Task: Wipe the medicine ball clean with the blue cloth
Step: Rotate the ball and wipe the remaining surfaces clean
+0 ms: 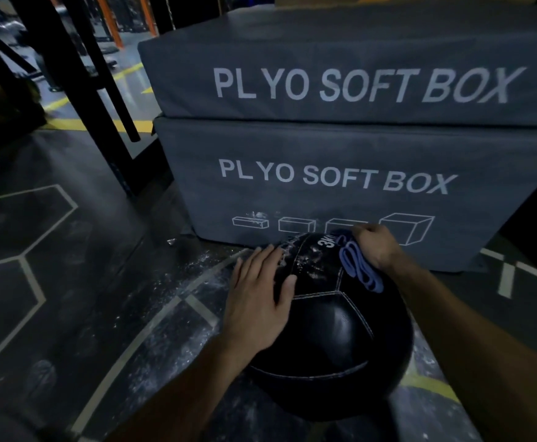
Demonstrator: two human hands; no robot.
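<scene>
1 medicine ball | 1 blue cloth | 2 hands: left hand, right hand

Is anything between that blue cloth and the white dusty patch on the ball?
Nothing visible. The right hand presses the blue cloth onto the medicine ball, right beside the white smears. The left hand rests flat on the ball's other side, off that path.

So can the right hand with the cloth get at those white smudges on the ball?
Probably yes: the right hand holds the blue cloth beside the white smudges, nothing between; the left hand sits just left.
</scene>
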